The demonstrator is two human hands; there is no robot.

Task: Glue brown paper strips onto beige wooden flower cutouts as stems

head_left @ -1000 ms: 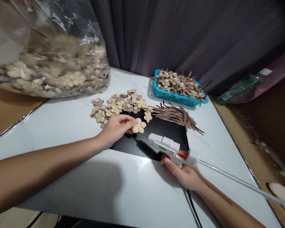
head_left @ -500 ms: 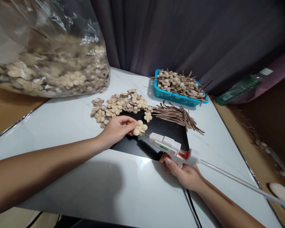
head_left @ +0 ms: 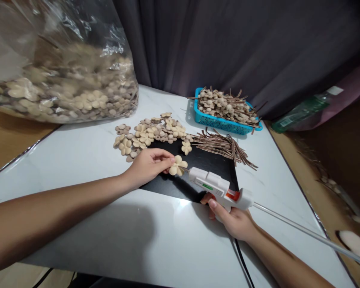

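Note:
Between thumb and fingers, my left hand pinches a cream five-petalled flower above the black mat. My right hand is wrapped round the handle of a white glue gun, whose metal nozzle points left at the flower's middle. The tip overlaps the lower right petals; whether it touches them I cannot tell. A long clear glue stick sticks out of the gun's back end. Behind my left hand lies a pile of cream and greyish flowers, and right of it a bundle of thin brown strips.
At the back right stands a blue basket full of stemmed pieces. A big clear bag of flowers fills the back left. The gun's black cord runs off the front edge. A green bottle lies beyond the table's right side.
The flower in my left hand has shifted slightly down and to the right, and its face meets the nozzle nearer its middle. My right hand with the glue gun has barely moved.

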